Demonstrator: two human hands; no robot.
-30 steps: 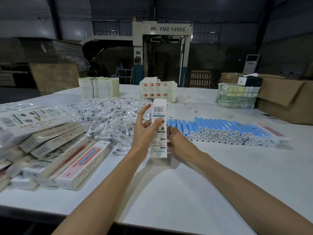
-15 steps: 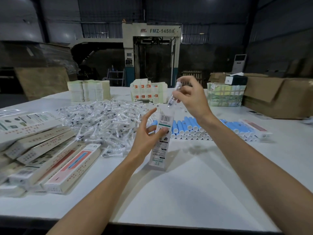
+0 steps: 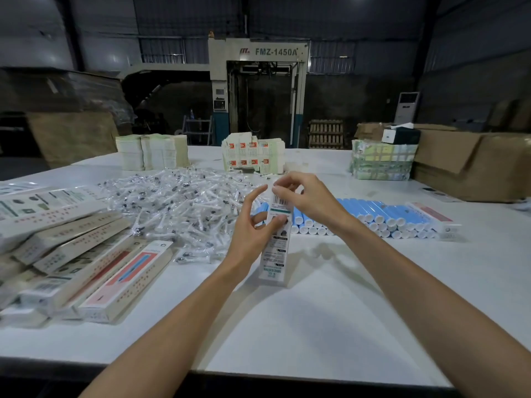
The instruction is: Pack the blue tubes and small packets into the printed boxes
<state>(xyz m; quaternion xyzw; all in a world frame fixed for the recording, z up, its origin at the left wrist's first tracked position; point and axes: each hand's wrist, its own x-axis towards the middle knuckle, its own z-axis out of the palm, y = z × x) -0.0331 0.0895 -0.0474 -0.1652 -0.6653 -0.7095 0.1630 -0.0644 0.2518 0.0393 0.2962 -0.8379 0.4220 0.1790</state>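
Observation:
A tall white printed box (image 3: 275, 248) stands upright on the white table (image 3: 316, 311), its base resting on the surface. My left hand (image 3: 253, 228) grips the box around its middle. My right hand (image 3: 304, 196) sits at the box's top end with fingertips pinching there; whether a packet is still between them is hidden. Behind the box lies a row of blue tubes (image 3: 382, 215) with white caps. A loose heap of small clear packets (image 3: 178, 205) spreads out to the left of the box.
Several filled printed boxes (image 3: 86, 262) are piled at the left edge. Stacks of flat cartons (image 3: 152, 152), (image 3: 254, 155) and a wrapped bundle (image 3: 382, 163) stand at the back. Brown cardboard boxes (image 3: 471, 165) sit at the far right. One printed box (image 3: 434, 216) lies beside the tubes.
My right hand came from the box's lower side, lifted a small packet above the box, then dropped to the box's top opening. The left hand kept its hold on the box.

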